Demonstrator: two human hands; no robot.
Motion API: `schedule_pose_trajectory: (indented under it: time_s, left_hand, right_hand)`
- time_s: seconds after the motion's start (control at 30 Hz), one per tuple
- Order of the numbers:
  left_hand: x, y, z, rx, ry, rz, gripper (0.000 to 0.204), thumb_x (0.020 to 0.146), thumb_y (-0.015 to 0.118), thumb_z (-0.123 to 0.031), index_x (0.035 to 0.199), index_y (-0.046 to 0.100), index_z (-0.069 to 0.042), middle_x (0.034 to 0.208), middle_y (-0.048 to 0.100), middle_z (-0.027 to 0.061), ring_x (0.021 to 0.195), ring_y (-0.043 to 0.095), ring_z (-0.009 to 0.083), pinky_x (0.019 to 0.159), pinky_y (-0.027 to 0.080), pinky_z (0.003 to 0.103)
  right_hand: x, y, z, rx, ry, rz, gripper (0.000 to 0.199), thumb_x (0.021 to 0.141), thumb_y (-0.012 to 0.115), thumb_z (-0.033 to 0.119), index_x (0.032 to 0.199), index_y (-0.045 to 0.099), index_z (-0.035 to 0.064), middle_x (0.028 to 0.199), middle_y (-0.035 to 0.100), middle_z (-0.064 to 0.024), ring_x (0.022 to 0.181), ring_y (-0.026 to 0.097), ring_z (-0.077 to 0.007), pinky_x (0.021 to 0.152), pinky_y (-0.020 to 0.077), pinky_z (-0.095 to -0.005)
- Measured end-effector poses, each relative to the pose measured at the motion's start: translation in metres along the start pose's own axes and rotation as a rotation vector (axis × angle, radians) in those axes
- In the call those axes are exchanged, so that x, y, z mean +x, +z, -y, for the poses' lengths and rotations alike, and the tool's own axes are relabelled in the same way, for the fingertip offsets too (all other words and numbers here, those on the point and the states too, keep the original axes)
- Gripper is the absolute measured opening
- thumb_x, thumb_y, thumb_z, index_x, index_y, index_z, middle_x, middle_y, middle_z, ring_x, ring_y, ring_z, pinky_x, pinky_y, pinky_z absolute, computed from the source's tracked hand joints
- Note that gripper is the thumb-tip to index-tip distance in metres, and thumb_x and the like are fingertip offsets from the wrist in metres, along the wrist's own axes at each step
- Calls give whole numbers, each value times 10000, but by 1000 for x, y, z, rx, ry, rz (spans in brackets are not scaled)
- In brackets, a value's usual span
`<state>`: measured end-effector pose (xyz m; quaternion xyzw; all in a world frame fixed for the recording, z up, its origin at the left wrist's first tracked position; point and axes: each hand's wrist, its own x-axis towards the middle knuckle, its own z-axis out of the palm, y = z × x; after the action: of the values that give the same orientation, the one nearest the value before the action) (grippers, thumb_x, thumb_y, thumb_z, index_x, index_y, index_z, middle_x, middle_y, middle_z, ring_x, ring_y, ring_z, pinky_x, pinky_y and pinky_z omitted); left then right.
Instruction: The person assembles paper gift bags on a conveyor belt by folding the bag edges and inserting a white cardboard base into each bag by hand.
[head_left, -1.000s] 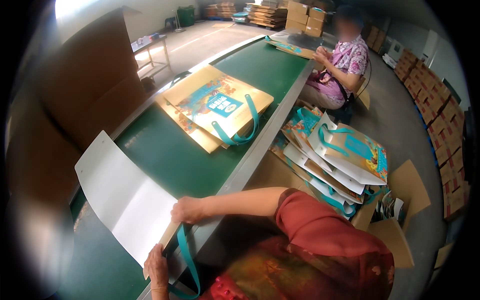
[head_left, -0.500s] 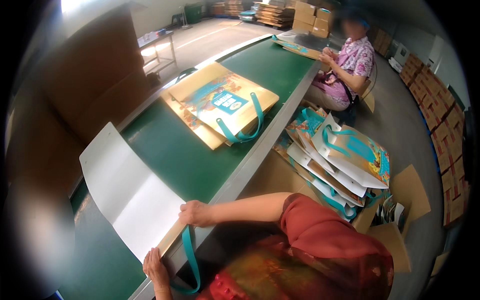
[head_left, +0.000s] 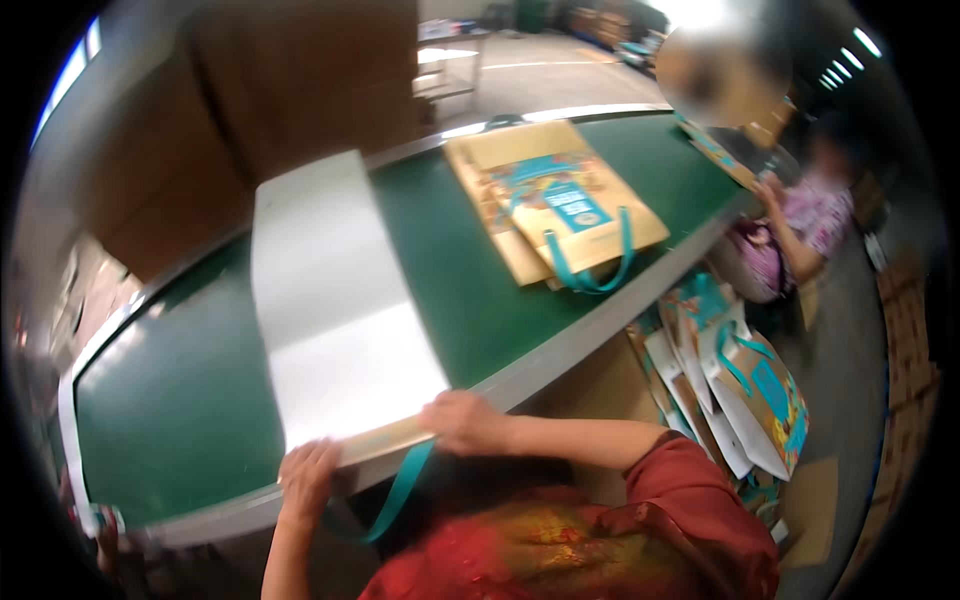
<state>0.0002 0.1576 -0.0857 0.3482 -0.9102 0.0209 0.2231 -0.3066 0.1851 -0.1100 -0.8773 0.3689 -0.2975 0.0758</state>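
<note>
A long white-faced paper bag sheet [head_left: 330, 270] lies flat across the green work table, its near edge folded up to a kraft-brown strip. My left hand [head_left: 308, 478] grips the left corner of that folded edge, and my right hand [head_left: 468, 423] is closed on the right corner. Beneath the edge, between my hands, hangs a teal ribbon handle [head_left: 403, 490]. Farther right on the table is a small stack of printed kraft paper bags [head_left: 560, 200] with teal handles.
The green table [head_left: 190, 400] has a pale metal rim. Several finished paper bags [head_left: 745, 390] stand upright beside it on my right, near an open carton [head_left: 812, 510]. A co-worker [head_left: 800, 225] in a patterned shirt sits at the far right. Large brown boards [head_left: 300, 80] rise behind the table.
My view has swung left, so the table and bags appear shifted to the right. Both hands still hold the folded edge of the sheet.
</note>
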Motion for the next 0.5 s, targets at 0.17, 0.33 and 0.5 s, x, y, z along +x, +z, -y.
schedule_pose_trajectory:
  time_s: [0.17,0.33,0.5]
  left_hand:
    - [-50,-37,44,42,-96,230,178,812,551,-80,965,641,-90,1039,656,79,1049,579,304,946,393,482]
    - [-83,-84,177,466,-309,216,344,766,505,55,1005,676,-123,1342,486,140,1331,349,359,1095,222,581]
    - [-59,-76,185,639,-524,-293,382,807,542,59,1155,614,-83,1325,510,122,1268,441,325,1061,341,446]
  right_hand:
    - [17,-6,28,419,192,175,378,835,625,408,936,609,44,925,632,-178,931,597,-358,782,487,-433]
    - [53,-9,-33,270,366,-151,323,872,587,349,998,646,59,915,666,-135,881,627,-322,765,501,-390]
    - [72,-35,-67,421,686,-247,290,867,628,245,1041,649,13,919,692,-121,844,665,-200,751,519,-308]
